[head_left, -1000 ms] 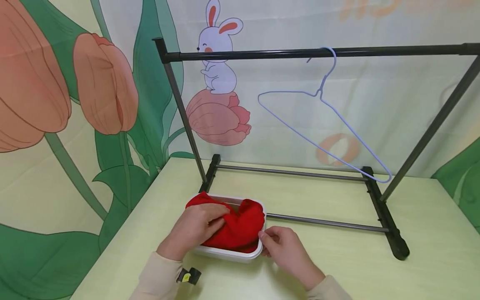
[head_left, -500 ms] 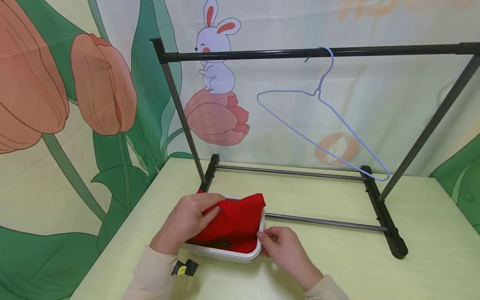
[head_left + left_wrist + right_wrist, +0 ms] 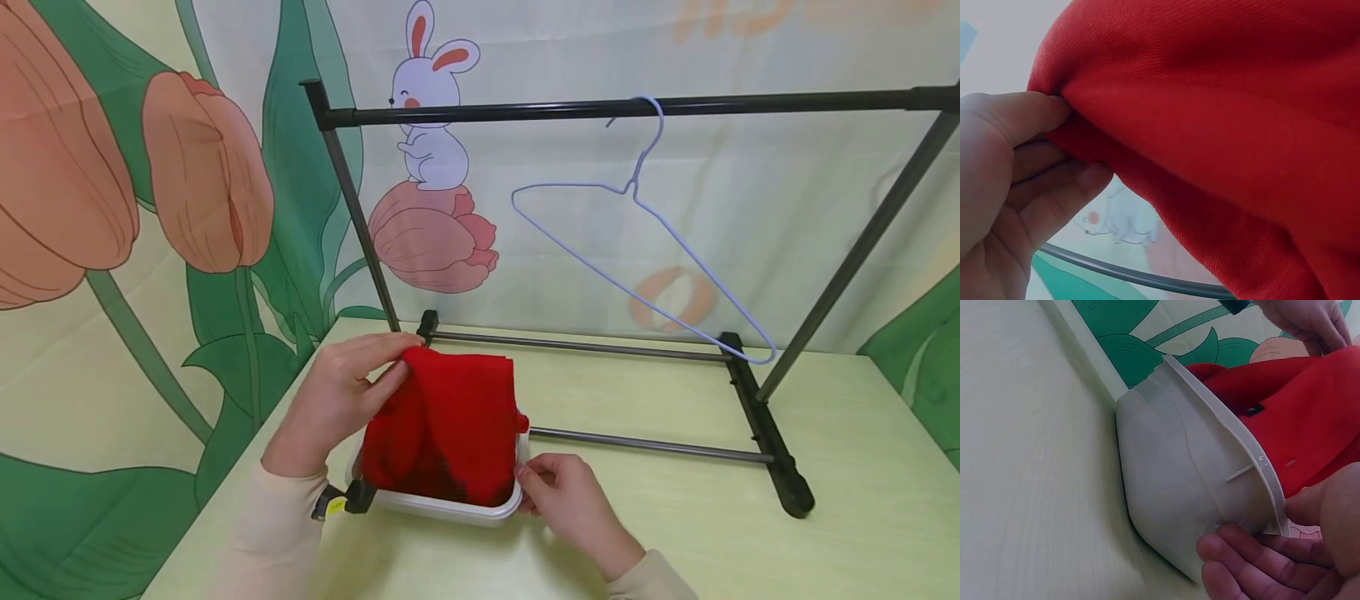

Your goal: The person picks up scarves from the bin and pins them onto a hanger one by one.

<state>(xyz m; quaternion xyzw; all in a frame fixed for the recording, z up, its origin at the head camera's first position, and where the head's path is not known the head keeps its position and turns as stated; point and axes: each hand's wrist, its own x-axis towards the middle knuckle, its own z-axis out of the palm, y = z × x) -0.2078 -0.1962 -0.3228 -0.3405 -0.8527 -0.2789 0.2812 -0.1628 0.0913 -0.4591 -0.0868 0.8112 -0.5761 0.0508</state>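
My left hand [image 3: 340, 394] pinches the top edge of a red cloth [image 3: 468, 417] and holds it raised, so that the cloth hangs in folds down into a white plastic tub [image 3: 450, 507]. Close up in the left wrist view, thumb and fingers grip a gathered fold of the red fabric [image 3: 1210, 125]. Its full shape is hidden by the folds and the tub. At the tub's right side, my right hand [image 3: 573, 508] holds the rim between thumb and fingers. The right wrist view shows the tub wall [image 3: 1172, 456] with the fingertips against it.
Behind the tub stands a black metal rack [image 3: 487, 112] with two low crossbars and slanted uprights. From its top bar hangs a lilac wire hanger [image 3: 577, 250]. The pale table [image 3: 675, 533] extends to the right. A printed backdrop [image 3: 562, 50] hangs behind.
My left hand has risen and moved left, drawing the red cloth up out of its crumpled heap. The right hand stays on the tub rim, and the tub remains in place.
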